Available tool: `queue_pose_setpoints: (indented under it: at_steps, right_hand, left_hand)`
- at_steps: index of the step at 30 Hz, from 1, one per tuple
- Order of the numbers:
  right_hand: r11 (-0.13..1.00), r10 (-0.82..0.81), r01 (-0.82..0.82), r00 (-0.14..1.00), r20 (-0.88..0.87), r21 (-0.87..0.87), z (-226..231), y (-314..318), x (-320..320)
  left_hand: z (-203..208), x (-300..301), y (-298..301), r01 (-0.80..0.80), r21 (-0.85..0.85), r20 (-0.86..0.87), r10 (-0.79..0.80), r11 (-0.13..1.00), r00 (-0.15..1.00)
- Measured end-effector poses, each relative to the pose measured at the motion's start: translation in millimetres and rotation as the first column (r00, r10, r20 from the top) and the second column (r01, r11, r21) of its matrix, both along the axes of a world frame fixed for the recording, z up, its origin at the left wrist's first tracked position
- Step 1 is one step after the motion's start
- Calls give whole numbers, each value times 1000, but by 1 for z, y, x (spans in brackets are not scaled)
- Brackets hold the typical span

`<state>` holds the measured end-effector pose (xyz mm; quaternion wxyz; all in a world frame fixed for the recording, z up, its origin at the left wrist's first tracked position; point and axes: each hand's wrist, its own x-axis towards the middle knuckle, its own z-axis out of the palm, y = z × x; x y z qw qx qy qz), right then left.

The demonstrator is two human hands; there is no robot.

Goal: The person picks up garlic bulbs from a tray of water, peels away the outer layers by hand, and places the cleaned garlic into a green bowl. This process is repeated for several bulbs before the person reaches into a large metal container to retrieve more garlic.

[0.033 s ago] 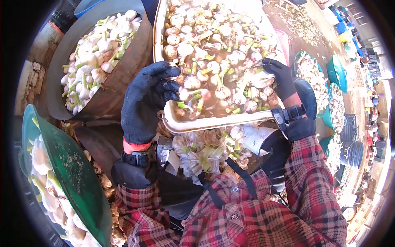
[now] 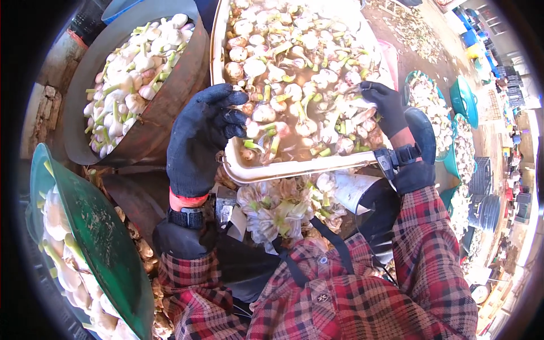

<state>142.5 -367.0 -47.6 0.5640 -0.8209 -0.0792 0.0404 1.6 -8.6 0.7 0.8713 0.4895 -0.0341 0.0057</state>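
My left hand (image 2: 211, 127), in a black glove, hovers over the near left corner of a white tub (image 2: 294, 170). Its fingers are bent but apart, with nothing visible between them. Over the tub's right side is my right hand (image 2: 385, 105), gloved in black too, its fingers spread in a loose curve. Pale wet garlic skin (image 2: 365, 103) shows just beside its fingertips; whether they touch it is hard to tell. Brownish water fills the tub, and many garlic bulbs (image 2: 306, 126) with cut green stems float in it.
A big metal bin (image 2: 175, 122) of white garlic stands left of the tub. Nearer, a green basin (image 2: 102, 238) leans with more bulbs in it. Peeled skins (image 2: 277, 207) pile up between the tub and my lap. At right are teal basins (image 2: 464, 101) and a littered floor.
The pale garlic clump below my right hand has shifted slightly and looks less round. Both hands hold nearly the same position.
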Motion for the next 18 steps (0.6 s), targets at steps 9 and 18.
queue_pose_setpoints:
  at_steps: [9,18]
  right_hand:
    - [989,132,-102,939,318,-110,21,-20,-11]
    - [942,283,-259,955,-90,213,89,4,-110]
  left_hand:
    - [-7,5,-4,-1,51,6,1,999,1000]
    - [-2,1,-3,-22,60,0,22,998,1000]
